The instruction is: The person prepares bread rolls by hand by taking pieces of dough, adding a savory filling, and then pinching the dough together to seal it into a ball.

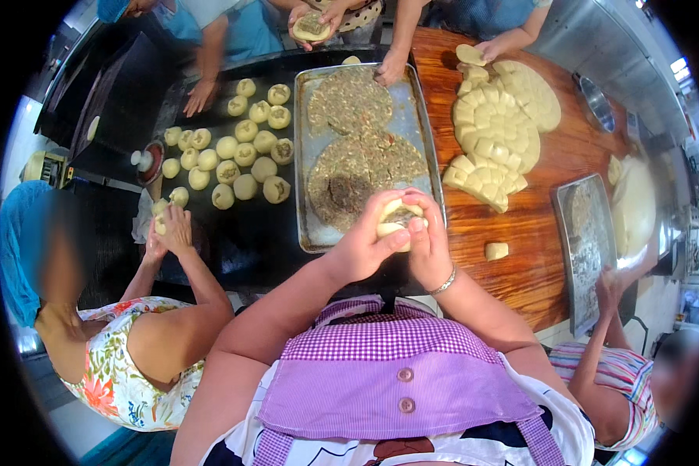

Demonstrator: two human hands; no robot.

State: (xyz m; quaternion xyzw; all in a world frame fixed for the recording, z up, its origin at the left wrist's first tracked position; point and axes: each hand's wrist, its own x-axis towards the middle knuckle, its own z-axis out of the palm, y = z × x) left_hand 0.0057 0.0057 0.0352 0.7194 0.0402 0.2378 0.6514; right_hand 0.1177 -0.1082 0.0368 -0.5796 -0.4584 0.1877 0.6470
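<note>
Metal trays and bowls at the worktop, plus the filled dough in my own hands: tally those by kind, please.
Metal trays: 2
Metal bowl: 1
Filled dough piece, between your left hand and right hand: 1
Total: 4

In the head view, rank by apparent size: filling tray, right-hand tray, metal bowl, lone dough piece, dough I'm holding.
1. Filling tray
2. Right-hand tray
3. Metal bowl and held dough: unsure, dough partly covered and nearer the camera
4. Lone dough piece

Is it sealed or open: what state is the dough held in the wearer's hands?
Open: greyish filling shows through a gap in the top of the dough.
</note>
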